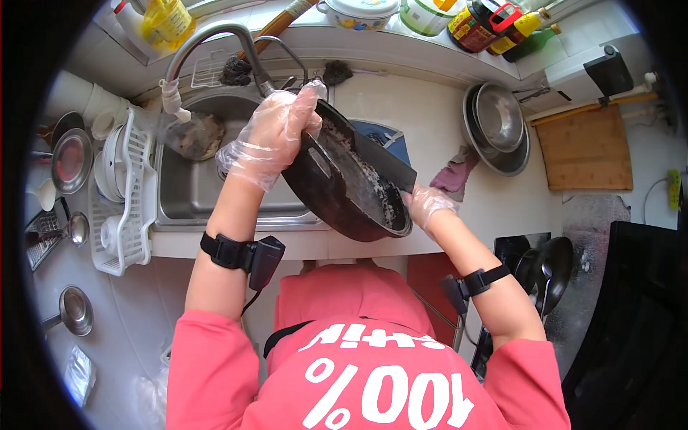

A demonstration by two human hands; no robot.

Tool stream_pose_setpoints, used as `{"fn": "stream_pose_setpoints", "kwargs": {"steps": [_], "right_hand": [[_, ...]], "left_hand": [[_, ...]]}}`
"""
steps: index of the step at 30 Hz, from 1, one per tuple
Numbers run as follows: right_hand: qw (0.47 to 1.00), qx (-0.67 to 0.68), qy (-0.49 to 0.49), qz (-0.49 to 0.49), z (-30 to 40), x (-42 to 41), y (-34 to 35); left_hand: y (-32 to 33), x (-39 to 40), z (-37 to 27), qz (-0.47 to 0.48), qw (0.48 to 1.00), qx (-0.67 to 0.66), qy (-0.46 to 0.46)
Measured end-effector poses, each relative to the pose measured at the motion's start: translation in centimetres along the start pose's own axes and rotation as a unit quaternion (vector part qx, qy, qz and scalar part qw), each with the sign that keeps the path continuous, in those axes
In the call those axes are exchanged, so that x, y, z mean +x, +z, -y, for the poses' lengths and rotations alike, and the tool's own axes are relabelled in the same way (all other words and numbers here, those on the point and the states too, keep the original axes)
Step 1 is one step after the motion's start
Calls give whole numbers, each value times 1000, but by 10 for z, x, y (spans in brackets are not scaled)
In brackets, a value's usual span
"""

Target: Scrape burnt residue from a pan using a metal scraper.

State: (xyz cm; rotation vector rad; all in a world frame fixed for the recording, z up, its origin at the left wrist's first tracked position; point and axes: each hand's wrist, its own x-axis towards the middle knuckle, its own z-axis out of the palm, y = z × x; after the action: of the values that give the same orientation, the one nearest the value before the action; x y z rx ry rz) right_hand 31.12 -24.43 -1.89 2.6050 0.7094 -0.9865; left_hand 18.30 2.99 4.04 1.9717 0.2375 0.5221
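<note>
My left hand (285, 129), in a clear plastic glove, grips the upper left end of a dark, deep pan (344, 185). The pan is tilted, partly over the steel sink (188, 188) and partly over the counter, with pale residue along its inside. Also gloved, my right hand (430, 207) is at the pan's lower right end, near a flat dark plate-like part (384, 156) along the pan's far side. Whether this part is joined to the pan cannot be told. The right fingertips are partly hidden. A curved faucet (212, 29) stands behind my left hand.
A white dish rack (129, 193) holds plates left of the sink. On the counter at right lie a purple cloth (454, 174) and nested metal bowls (497, 126); a blue item (381, 134) sits behind the pan. Bottles (478, 24) and a lidded pot (360, 13) line the ledge.
</note>
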Motion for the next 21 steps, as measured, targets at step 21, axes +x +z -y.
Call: {"fn": "stream_pose_setpoints", "kwargs": {"steps": [21], "right_hand": [[1000,-6,24,0,13,3,-7]], "left_hand": [[-3,1,3,-2,1000,23,15]]}}
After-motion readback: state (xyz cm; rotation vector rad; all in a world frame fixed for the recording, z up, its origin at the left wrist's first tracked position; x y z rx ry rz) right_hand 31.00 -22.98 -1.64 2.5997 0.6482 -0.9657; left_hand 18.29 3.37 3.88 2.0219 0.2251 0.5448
